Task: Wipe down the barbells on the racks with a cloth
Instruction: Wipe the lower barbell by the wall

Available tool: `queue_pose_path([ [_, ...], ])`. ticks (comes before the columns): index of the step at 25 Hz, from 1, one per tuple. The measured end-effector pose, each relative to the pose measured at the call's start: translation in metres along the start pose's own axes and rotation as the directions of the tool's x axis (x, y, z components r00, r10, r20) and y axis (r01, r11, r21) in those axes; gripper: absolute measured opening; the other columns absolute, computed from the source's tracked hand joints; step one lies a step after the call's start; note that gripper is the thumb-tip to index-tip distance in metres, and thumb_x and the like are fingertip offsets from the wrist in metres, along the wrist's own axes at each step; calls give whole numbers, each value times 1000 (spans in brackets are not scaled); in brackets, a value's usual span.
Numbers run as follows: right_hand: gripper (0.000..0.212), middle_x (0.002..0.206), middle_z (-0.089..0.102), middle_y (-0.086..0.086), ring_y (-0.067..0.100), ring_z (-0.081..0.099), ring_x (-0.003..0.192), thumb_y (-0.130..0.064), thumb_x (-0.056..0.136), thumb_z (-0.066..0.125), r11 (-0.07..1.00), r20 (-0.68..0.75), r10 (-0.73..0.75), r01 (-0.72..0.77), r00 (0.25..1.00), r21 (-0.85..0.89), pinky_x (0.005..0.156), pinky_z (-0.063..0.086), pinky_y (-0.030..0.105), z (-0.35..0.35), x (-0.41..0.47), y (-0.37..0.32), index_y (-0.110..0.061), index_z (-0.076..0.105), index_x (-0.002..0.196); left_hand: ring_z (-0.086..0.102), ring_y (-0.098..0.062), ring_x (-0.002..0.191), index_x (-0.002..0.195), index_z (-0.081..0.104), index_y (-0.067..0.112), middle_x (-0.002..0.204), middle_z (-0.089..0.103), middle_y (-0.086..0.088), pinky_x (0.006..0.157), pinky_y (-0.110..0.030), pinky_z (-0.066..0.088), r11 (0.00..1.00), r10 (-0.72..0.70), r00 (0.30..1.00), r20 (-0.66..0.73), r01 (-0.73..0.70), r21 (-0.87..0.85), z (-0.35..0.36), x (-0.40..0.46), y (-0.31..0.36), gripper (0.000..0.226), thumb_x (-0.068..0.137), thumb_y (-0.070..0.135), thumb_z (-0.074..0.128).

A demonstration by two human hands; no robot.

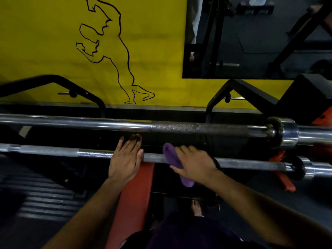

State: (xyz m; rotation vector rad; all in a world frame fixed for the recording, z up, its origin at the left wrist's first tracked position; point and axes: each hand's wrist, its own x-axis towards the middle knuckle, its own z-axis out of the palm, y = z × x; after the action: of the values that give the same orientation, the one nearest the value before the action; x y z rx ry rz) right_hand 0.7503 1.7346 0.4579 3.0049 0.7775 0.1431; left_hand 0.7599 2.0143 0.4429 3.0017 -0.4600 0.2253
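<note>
A: Presently the right hand (195,163) is pressing a purple cloth (173,161) over the near barbell (251,164), fingers wrapped round the cloth and bar together, just right of the bar's middle.

B: And the left hand (126,159)?

A: Lying flat on the same bar, fingers straight and together, holding nothing, just beside the cloth. It is looking like a steadying hand.

B: Second bar?

A: The far barbell (125,124) is resting higher and further back, knurled section right of centre, chrome sleeve at the right end. No hand is touching it. Both bars are lying across the black rack (239,90) uprights before a yellow wall (45,42); a red bench pad (136,191) is showing below.

B: How to do this stroke well?

A: My judgement: keep the cloth wrapped round the shaft, not just laid on top, and be drawing it along in long passes toward the sleeve. Knurling is likely holding grime, so a slight twist while sliding should help. The flat left hand should be stopping the bar from rolling in its hooks.

B: Progress?

A: Cannot tell how much is already wiped; the far bar probably remains.
</note>
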Motion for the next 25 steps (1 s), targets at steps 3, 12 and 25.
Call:
queue_pose_path([
  [3, 56, 99, 65, 2, 25, 63, 80, -66, 87, 53, 998, 12, -13, 12, 1000, 59, 61, 55, 37, -2, 3, -17, -19, 57, 118, 43, -22, 143, 146, 50, 3, 149, 52, -11, 123, -48, 22, 1000, 15, 999, -30, -15, -12, 3, 0, -1, 58, 107, 35, 21],
  [12, 90, 127, 65, 18, 36, 62, 116, -47, 69, 89, 92, 858, -337, -894, 387, 439, 108, 46, 42, 7, 19, 117, -3, 53, 140, 45, -23, 142, 147, 48, 2, 147, 54, -13, 123, -46, 21, 999, 43, 999, 14, -43, -9, 1, 1, -4, 63, 109, 39, 14],
  [25, 52, 84, 71, 3, 16, 65, 71, -46, 63, 83, 293, 772, -437, -738, 462, 608, 65, 51, 25, 12, 68, 53, -8, 71, 96, 43, -21, 143, 150, 46, 7, 148, 53, -9, 124, -49, 17, 996, -39, 999, 36, 36, 84, 0, 2, 0, 59, 107, 37, 20],
])
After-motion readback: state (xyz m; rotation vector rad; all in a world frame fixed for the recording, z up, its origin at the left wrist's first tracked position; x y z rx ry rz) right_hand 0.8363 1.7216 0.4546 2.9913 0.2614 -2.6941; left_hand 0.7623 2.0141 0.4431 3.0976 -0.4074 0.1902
